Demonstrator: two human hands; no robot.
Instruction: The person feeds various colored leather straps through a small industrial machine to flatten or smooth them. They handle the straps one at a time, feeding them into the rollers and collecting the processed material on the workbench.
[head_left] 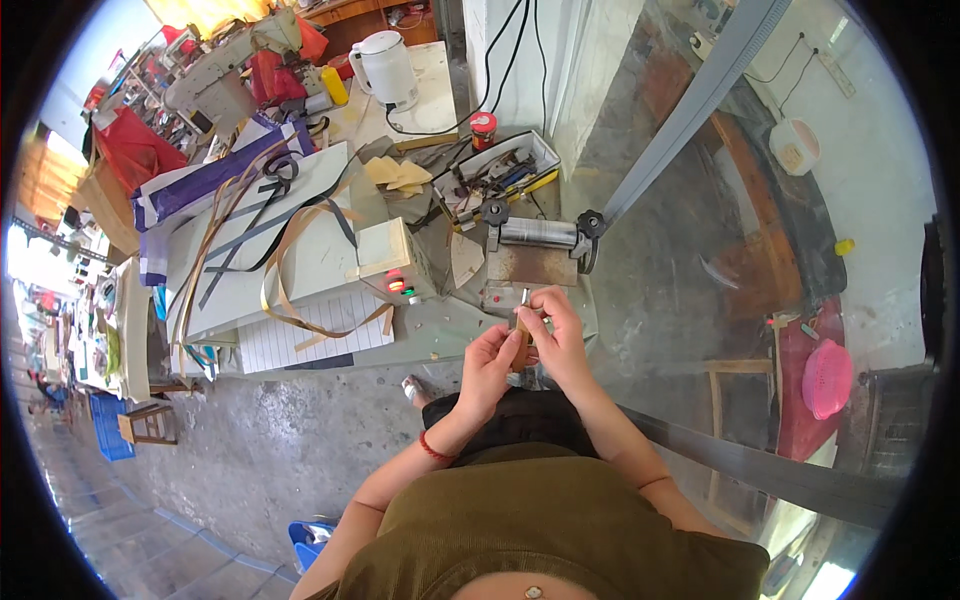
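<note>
My left hand (488, 366) and my right hand (560, 338) meet in front of my body, near the front edge of the work table. Between them they pinch a narrow brown strap piece (521, 343) with a small silvery bit at its upper end; the fingers cover most of it. Just beyond the hands stands a small roller machine (537, 233) with a steel roller, black knobs and a rusty plate. To its left is a pale box (385, 250) with lit red and green switches. Several long brown and black straps (285, 240) lie across the table on the left.
Behind the machine, a white tray (548, 152) holds tools beside a red-lidded jar (483, 130). A white electric kettle (384, 70) and a sewing machine (215, 85) stand farther back. Lined paper (300, 335) lies near the front edge. Glass panels with a grey metal post (690, 105) border the right.
</note>
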